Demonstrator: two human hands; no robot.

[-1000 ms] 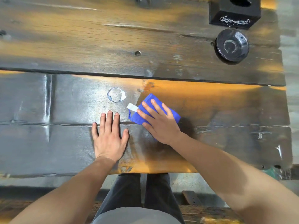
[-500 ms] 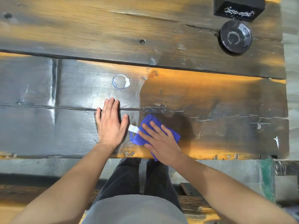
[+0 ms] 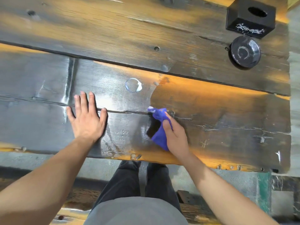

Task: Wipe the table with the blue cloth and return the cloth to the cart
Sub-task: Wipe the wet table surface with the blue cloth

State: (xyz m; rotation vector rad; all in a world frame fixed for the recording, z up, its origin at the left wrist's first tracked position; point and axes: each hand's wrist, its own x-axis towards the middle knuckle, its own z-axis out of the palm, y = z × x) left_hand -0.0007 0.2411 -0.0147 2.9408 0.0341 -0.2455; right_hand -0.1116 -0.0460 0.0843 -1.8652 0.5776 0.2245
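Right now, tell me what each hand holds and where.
Right hand grips the blue cloth bunched along its right side. Left hand holds nothing, flat on the table.

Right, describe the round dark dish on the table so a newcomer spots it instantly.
Start at the far right corner of the weathered wooden plank table, where a black cube-shaped tissue box sits. Just nearer the person lies the round, glossy black shallow dish. It is circular and low with a pale swirl inside; the box is square.

A single head-worn camera looks steeply down from close above the near edge of the wooden table (image 3: 211, 101), facing away from the wearer, whose forearms enter from the bottom corners and legs show below, the tabletop filling the upper view.
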